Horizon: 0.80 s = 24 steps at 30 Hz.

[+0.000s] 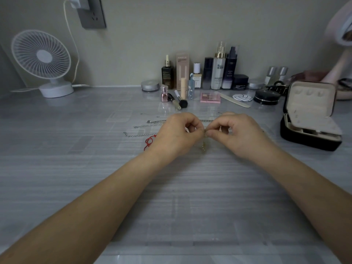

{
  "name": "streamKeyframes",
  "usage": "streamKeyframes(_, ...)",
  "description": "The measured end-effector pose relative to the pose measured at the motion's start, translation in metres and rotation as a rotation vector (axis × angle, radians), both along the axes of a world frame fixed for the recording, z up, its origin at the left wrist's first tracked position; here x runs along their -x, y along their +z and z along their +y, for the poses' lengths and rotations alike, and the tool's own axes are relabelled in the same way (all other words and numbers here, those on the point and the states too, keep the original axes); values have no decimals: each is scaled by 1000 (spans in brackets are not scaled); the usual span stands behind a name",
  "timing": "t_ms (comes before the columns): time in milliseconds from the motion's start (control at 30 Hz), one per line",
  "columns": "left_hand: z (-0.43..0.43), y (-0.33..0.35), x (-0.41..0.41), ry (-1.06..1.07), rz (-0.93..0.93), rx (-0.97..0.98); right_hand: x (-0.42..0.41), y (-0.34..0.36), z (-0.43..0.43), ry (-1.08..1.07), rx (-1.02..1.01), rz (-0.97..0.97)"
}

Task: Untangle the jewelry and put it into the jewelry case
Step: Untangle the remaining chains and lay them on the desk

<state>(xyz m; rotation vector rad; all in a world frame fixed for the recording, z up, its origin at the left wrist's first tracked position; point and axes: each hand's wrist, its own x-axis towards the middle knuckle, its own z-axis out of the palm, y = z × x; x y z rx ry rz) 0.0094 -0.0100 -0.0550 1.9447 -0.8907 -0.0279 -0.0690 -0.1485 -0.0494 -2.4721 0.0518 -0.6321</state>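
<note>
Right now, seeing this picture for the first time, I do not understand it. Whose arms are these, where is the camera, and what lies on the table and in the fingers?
There is no machine here: a person works with two bare hands. The single picture comes from a wide-angle camera worn on the person's head, looking forward and down, so both arms enter from the bottom edge. The left hand and the right hand meet in the middle, and each pinches a gold-coloured chain, part of which trails below the fingertips. On the grey table, beside the left hand, lie silver chains and a red cord. At the right sits the jewelry case, open, black outside and pale inside. Cosmetic bottles stand along the wall, and a white fan stands far left.
</note>
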Motion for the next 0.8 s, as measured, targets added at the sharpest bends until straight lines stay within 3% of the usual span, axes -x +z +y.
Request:
streamKeyframes(300,-2,0,0,19,12,-18,-2,-3,0,-56,75,-26)
streamKeyframes(800,-1,3,3,17,46,-29,-1,-1,-1,-28,27,-10)
